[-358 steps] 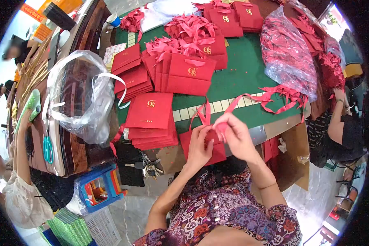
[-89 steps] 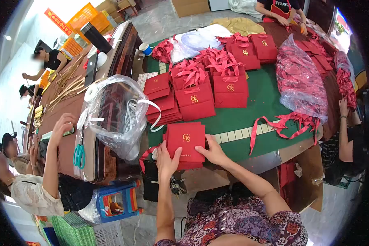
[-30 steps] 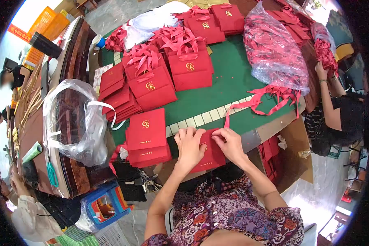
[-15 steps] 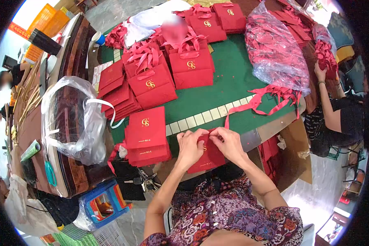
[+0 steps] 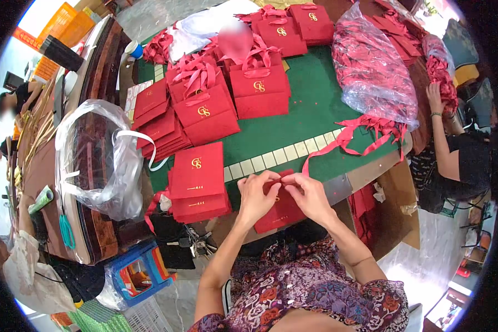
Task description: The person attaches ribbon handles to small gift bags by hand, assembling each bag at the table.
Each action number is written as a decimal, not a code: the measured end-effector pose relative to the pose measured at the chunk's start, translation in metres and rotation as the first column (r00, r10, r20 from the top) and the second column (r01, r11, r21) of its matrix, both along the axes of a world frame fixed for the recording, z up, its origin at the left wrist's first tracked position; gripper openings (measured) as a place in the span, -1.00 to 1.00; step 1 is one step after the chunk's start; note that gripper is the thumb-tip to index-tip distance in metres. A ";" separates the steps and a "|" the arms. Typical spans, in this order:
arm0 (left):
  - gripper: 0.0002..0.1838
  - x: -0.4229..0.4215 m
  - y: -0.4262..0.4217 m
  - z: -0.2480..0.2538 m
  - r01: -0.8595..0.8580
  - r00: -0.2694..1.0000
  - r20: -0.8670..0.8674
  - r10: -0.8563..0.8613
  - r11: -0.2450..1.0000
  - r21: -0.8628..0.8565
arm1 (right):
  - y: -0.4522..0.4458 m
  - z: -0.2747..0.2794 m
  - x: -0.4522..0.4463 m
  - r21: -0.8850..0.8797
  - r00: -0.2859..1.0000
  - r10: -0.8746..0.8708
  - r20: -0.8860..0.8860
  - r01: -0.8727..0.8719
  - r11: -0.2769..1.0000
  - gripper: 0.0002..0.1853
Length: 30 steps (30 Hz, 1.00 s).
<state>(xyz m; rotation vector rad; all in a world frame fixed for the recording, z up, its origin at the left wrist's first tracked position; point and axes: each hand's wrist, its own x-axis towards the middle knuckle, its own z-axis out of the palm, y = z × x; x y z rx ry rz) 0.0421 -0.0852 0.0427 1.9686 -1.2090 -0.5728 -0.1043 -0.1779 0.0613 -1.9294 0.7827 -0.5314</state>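
A small flat red paper bag (image 5: 280, 214) with a gold emblem lies before me at the table's near edge. My left hand (image 5: 257, 195) is closed on its top edge, thumb and fingers pinched. Close beside it, my right hand (image 5: 311, 198) pinches at the same edge. A red ribbon (image 5: 325, 150) runs from the tabletop down to the right hand's fingers; its end is hidden there. To the left lies a stack of similar red bags (image 5: 198, 171), without visible handles.
Finished-looking red bags with ribbon handles (image 5: 260, 91) stand farther back on the green tabletop (image 5: 310, 77). A plastic sack of red ribbons (image 5: 373, 66) lies at right. Left are a clear plastic bag (image 5: 97, 166) and teal scissors (image 5: 66, 229). A co-worker's hand (image 5: 435, 98) is at far right.
Both hands stay at the bag's top edge with small finger shifts. The right fingers have moved slightly left and curled, and the ribbon near them sits a little lower.
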 end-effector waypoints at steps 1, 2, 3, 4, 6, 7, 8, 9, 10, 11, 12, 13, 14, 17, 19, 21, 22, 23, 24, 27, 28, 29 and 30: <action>-0.81 0.000 -0.001 -0.003 -0.009 0.999 -0.042 0.007 1.000 -0.026 | 0.000 -0.001 -0.002 -0.070 1.000 0.003 0.007 -0.002 0.998 -0.87; -0.80 -0.001 -0.001 -0.006 -0.018 0.996 -0.084 0.013 0.998 -0.052 | 0.001 -0.002 -0.003 -0.071 1.000 0.002 0.006 -0.001 0.997 -0.87; -0.80 -0.003 -0.002 -0.003 -0.017 0.996 -0.085 0.012 0.998 -0.054 | 0.000 -0.002 -0.004 -0.094 1.000 -0.012 -0.007 0.011 0.996 -0.86; -0.78 -0.004 -0.002 0.002 -0.005 1.000 -0.031 0.003 0.998 -0.064 | 0.000 -0.003 -0.004 -0.115 1.000 -0.024 -0.020 0.022 0.993 -0.85; -0.77 -0.006 -0.003 0.005 0.006 1.000 0.023 -0.004 0.997 -0.074 | 0.000 -0.008 -0.003 -0.147 0.999 -0.031 -0.026 0.027 0.989 -0.84; -0.76 -0.006 -0.002 0.004 -0.001 0.999 0.037 0.004 0.998 -0.068 | 0.000 -0.009 -0.002 -0.178 0.999 -0.037 -0.032 0.030 0.984 -0.83; -0.75 -0.006 -0.002 0.004 -0.007 0.999 0.051 0.010 0.998 -0.063 | 0.001 -0.008 -0.002 -0.178 0.999 -0.035 -0.032 0.029 0.984 -0.83; -0.75 -0.005 -0.002 0.002 -0.007 0.999 0.051 0.011 0.998 -0.064 | 0.000 -0.006 -0.002 -0.192 0.999 -0.018 -0.032 0.012 0.981 -0.82; -0.76 -0.004 -0.001 -0.001 -0.023 1.000 -0.021 0.021 0.997 -0.068 | 0.000 -0.004 -0.002 -0.206 1.000 -0.001 -0.031 -0.006 0.979 -0.81; -0.77 -0.004 0.001 -0.002 -0.039 0.995 -0.094 0.032 0.997 -0.069 | -0.002 0.001 -0.002 -0.205 1.000 0.000 -0.031 -0.007 0.979 -0.81; -0.77 -0.005 0.002 -0.002 -0.040 0.995 -0.094 0.033 0.997 -0.068 | -0.006 0.008 -0.003 -0.178 0.999 0.038 -0.016 -0.040 0.983 -0.84; -0.78 -0.006 0.003 -0.002 -0.057 0.994 -0.100 0.051 0.997 -0.056 | -0.010 0.015 -0.004 -0.151 0.997 0.074 0.000 -0.073 0.986 -0.87; -0.80 -0.008 0.003 -0.002 -0.073 0.992 -0.107 0.068 0.996 -0.046 | -0.015 0.019 -0.003 -0.152 0.997 0.074 0.000 -0.073 0.986 -0.87; -0.82 -0.018 0.005 0.006 -0.075 0.995 0.053 0.082 0.989 -0.129 | -0.033 0.022 -0.003 -0.197 0.983 0.166 -0.078 -0.179 0.964 -0.88; -0.83 -0.025 0.008 0.007 -0.051 0.983 0.163 0.082 0.982 -0.184 | -0.044 0.011 -0.003 -0.178 0.957 0.256 -0.136 -0.278 0.944 -0.85; -0.86 -0.030 0.011 0.005 0.011 0.943 0.324 0.079 0.964 -0.267 | -0.051 0.004 0.003 -0.116 0.885 0.376 -0.275 -0.419 0.901 -0.76; -0.86 -0.031 0.012 0.002 0.011 0.942 0.326 0.080 0.964 -0.267 | -0.054 0.004 0.004 -0.116 0.885 0.378 -0.273 -0.420 0.900 -0.76; -0.86 -0.032 0.014 0.000 0.058 0.919 0.388 0.065 0.953 -0.297 | -0.058 0.005 0.006 -0.022 0.850 0.463 -0.252 -0.483 0.875 -0.76; -0.86 -0.033 0.013 0.000 0.107 0.893 0.448 0.053 0.939 -0.326 | -0.063 0.007 0.008 0.068 0.810 0.542 -0.224 -0.542 0.838 -0.75; -0.86 -0.031 0.014 0.002 0.104 0.897 0.440 0.051 0.941 -0.321 | -0.071 0.000 0.014 0.204 0.816 0.566 -0.119 -0.537 0.818 -0.77; -0.86 -0.029 0.014 0.003 0.090 0.899 0.434 0.062 0.943 -0.320 | -0.072 -0.007 0.016 0.294 0.827 0.561 -0.038 -0.527 0.797 -0.78; -0.86 -0.028 0.014 0.004 0.092 0.898 0.435 0.060 0.943 -0.320 | -0.069 -0.016 0.018 0.317 0.870 0.493 -0.028 -0.460 0.829 -0.79; -0.87 -0.027 0.013 0.006 0.075 0.934 0.357 0.035 0.954 -0.289 | -0.068 -0.026 0.023 0.316 0.871 0.491 -0.029 -0.458 0.831 -0.79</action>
